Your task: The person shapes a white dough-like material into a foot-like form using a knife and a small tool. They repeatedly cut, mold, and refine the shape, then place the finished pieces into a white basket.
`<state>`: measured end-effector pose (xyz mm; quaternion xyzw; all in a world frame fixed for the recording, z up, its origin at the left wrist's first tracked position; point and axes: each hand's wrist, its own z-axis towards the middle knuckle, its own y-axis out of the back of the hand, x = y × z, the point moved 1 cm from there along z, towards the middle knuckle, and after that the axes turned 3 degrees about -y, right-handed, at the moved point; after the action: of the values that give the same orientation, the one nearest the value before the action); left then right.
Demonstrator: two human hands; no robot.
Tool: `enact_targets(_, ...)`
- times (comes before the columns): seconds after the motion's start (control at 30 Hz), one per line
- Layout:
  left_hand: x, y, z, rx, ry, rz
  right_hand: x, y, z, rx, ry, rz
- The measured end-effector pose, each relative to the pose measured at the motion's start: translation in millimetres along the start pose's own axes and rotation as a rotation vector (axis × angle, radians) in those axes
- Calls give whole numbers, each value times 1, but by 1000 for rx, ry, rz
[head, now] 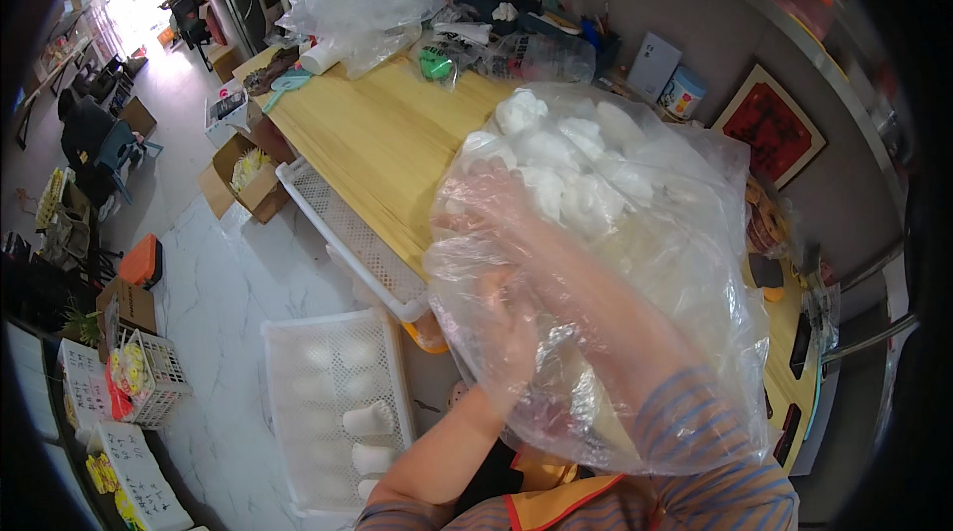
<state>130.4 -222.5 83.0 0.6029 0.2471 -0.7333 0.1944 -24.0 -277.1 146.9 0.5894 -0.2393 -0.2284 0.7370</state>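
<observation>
A large clear plastic bag (670,285) spreads over the near part of the wooden table (387,136). Several soft-looking white pieces (573,151) are bunched in its far half; their exact kind is unclear. My right arm reaches deep into the bag, and my right hand (484,196) touches the left side of the white pieces. Film glare and blur hide what its fingers do. Closer to my body, my left hand (514,326) is curled on the bag's film near its left side, seen through the plastic.
White plastic crates (398,382) stand left of the table, the lower one containing white cylindrical pieces (368,419). Behind lie another plastic bag (365,2) and a green roll (435,63). A cardboard box (249,177) sits on the floor. A person (89,129) sits farther off.
</observation>
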Motion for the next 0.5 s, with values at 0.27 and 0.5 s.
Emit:
enact_targets(0.27,-33,43,91,-135,133,-370,-10,-39,-2,-51,3,92)
enact_targets(0.5,43,79,137,-103,-226,339,-58,-30,-53,-199,167,709)
